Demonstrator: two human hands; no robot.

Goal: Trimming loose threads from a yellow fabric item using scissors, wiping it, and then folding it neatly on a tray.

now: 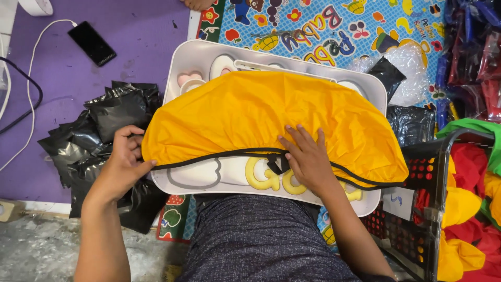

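1. Yellow cloth point(250, 115), thin and shiny with a black hem point(209, 156), lay spread in a half-round shape over a white tray point(193, 57) that rested across the person's lap.
2. The left hand point(122, 156) was curled narrow, pinching the cloth's left corner at the hem, just beside a heap of black plastic bags point(104, 120) on the floor.
3. The right hand point(308, 159) lay flat on the cloth with fingers spread wide, holding nothing and pressing down near a small black tab point(274, 163) at the middle of the hem.
4. Judging by this, the work in hand looked like flattening and squaring the cloth on the tray: one corner pinned, the middle held down.
5. A further fold would seem to call for the right hand to keep the middle from sliding while the left carried its corner across, since so slick a fabric could slip or bunch.
6. Near the right side stood a black crate point(422, 209) of red, yellow and green cloths; a phone point(92, 43) on a white cable point(36, 52) lay well apart on the purple mat point(130, 47).
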